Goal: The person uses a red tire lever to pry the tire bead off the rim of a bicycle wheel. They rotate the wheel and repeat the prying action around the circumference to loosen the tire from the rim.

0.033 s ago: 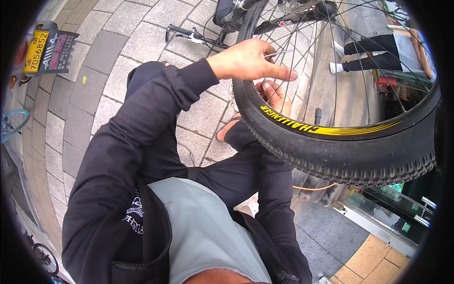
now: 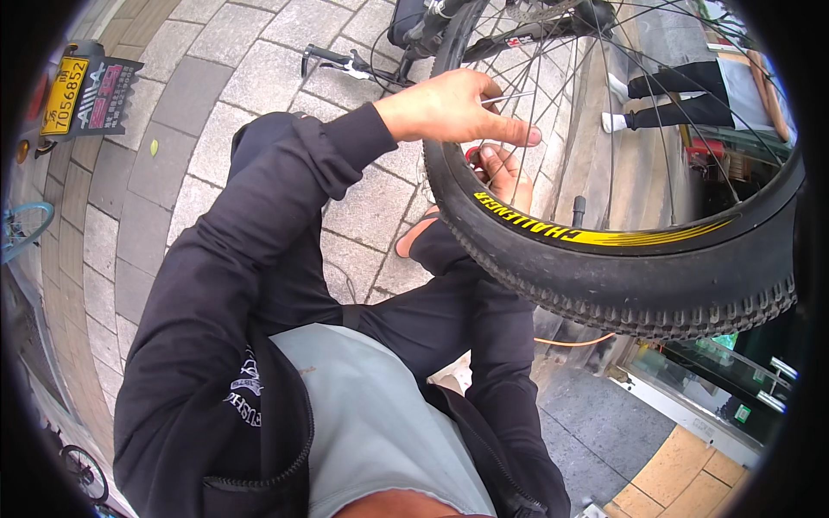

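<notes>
A bicycle wheel (image 2: 656, 281) with a black knobbly tyre and yellow markings on its rim fills the upper right. My left hand (image 2: 466, 108) reaches across the tyre into the spokes. Its thumb is stretched out, away from the curled index finger; the other fingers are mostly hidden. A thin silvery rod or spoke (image 2: 516, 97) runs beside the index finger. Below it, my right hand (image 2: 508, 177) comes up behind the rim. Its thumb and fingers are closed on a small red tool (image 2: 471, 155) at the rim's inner edge, partly covered.
More of the bicycle, with a handlebar lever (image 2: 309, 60), lies beyond the wheel on paving stones (image 2: 259, 69). A person (image 2: 691, 95) stands at the upper right. At the far left is a vehicle's yellow plate (image 2: 65, 95). A glass case (image 2: 691, 406) stands lower right.
Barely anything differs. The fingers of my right hand have shifted slightly at the red tool; my left hand stays in place.
</notes>
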{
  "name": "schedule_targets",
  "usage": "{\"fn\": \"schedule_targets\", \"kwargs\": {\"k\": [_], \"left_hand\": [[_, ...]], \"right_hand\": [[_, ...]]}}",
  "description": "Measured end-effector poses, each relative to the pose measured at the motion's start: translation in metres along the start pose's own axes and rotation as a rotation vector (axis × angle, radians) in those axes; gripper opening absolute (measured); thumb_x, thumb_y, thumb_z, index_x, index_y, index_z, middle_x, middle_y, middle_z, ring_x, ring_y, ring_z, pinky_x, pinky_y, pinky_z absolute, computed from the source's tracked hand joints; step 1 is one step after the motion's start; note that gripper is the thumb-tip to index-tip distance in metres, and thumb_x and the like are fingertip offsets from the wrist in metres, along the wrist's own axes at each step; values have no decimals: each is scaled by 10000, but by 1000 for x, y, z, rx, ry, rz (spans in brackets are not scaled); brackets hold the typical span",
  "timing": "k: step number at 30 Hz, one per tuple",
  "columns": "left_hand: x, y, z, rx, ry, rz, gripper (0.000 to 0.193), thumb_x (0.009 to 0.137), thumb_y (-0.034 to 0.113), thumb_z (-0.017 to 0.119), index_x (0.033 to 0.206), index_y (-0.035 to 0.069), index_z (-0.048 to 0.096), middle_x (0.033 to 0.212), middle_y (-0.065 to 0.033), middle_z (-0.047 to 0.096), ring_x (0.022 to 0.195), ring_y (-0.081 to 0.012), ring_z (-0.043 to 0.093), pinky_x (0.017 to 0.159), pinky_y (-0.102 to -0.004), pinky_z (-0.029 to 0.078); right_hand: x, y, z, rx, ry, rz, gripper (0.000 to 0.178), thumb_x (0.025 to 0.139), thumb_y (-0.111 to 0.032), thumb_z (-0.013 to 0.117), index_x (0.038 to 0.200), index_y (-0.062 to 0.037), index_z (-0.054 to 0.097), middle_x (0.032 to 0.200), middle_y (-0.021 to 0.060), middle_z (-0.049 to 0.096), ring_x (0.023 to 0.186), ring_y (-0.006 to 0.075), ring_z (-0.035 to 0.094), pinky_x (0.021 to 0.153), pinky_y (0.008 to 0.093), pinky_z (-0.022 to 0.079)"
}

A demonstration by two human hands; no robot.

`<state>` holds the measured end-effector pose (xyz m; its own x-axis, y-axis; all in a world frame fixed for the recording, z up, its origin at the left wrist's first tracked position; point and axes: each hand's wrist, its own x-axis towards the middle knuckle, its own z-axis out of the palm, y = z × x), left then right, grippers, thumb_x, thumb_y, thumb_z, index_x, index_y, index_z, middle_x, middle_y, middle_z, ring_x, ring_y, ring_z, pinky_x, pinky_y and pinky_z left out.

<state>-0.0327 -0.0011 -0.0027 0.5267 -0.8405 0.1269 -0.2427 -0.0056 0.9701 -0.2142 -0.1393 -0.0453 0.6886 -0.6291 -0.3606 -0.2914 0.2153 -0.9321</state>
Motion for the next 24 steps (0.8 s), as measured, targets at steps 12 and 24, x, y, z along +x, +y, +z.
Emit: {"fn": "schedule_targets", "kwargs": {"k": [12, 24], "left_hand": [[7, -26, -28, -131, -154, -118, 639, 1027, 541, 692, 1292, -39, 729, 1192, -136, 771, 1147, -198, 683, 1028, -365, 519], [9, -41, -19, 197, -106, 53, 322, 1010, 226, 705, 1222, -12, 748, 1037, -204, 789, 974, -287, 764, 896, -404, 571]], "right_hand": [[11, -27, 44, 10, 157, -160, 451, 1004, -269, 764, 1285, 67, 658, 1099, 94, 765, 919, 143, 699, 775, 272, 525], [-1, -30, 46, 80, 26, -108, 390, 1061, -145, 668, 1353, 105, 603, 1101, 121, 732, 946, 184, 722, 895, 332, 602]]}}
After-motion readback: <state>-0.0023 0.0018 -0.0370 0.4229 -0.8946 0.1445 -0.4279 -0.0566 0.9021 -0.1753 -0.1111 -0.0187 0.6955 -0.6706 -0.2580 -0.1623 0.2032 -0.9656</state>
